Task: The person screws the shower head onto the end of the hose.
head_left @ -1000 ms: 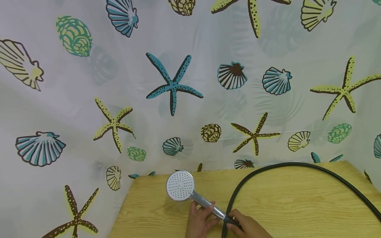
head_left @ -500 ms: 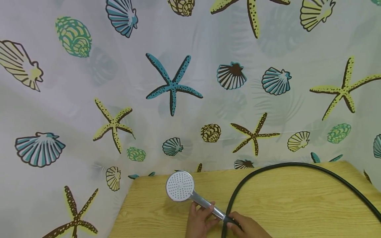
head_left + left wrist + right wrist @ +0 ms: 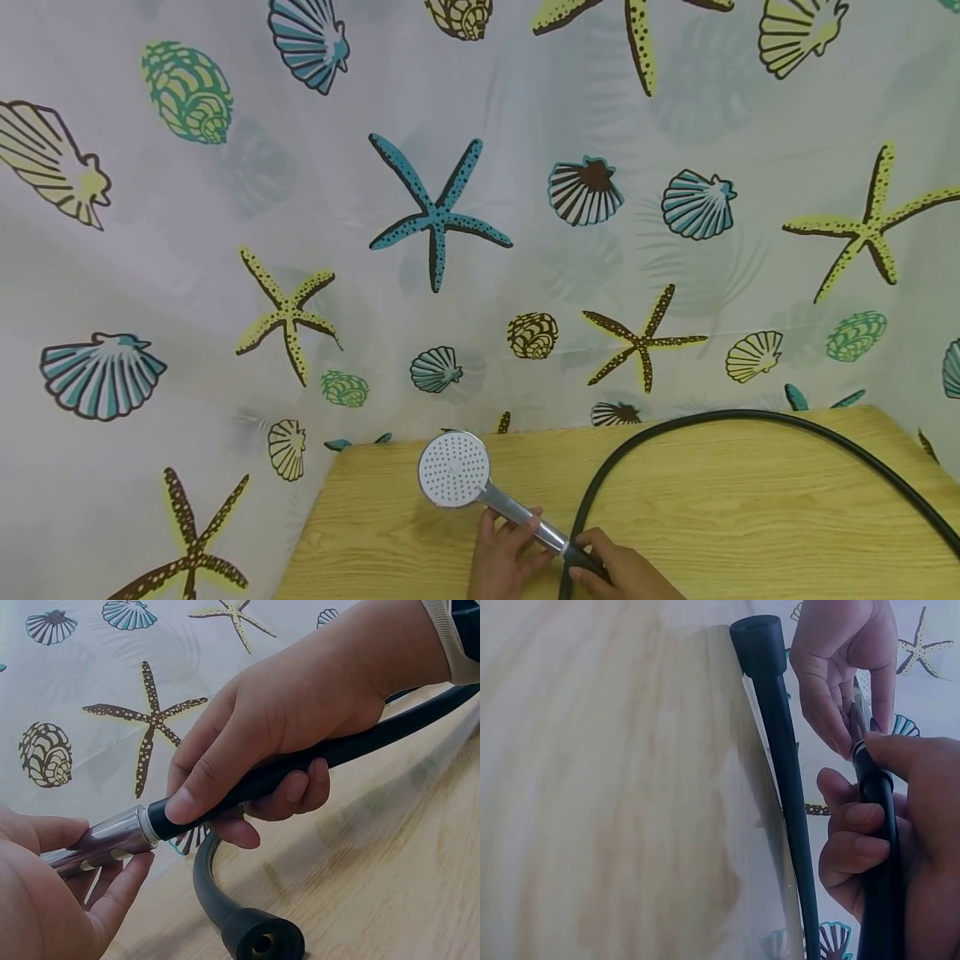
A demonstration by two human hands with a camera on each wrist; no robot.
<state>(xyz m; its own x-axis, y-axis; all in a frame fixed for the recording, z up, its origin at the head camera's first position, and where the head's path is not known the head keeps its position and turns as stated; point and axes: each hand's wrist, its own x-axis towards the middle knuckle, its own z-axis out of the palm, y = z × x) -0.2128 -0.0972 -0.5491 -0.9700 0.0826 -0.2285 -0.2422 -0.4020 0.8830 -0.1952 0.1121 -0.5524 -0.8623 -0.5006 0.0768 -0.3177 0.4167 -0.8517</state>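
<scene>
A chrome shower head point(image 3: 454, 469) with a round, white, dotted face is tilted over the wooden table, its handle point(image 3: 517, 507) slanting down to the right. My left hand point(image 3: 501, 554) holds that handle between thumb and fingers. At the handle's lower end sits one end of a black hose point(image 3: 247, 784). My right hand point(image 3: 618, 567) grips this hose end, its thumb right at the joint in the left wrist view. The hose's other end, a wide black fitting point(image 3: 264, 936), shows below the hands there. In the right wrist view this fitting point(image 3: 757, 641) lies left of both hands.
From behind the hands the black hose arcs over the wooden tabletop point(image 3: 750, 500) and runs off to the right. A white curtain point(image 3: 465, 100) printed with starfish and shells hangs behind the table and along its sides.
My right hand's fingers have shifted slightly on the black hose end. The shower head and my left hand stay in place.
</scene>
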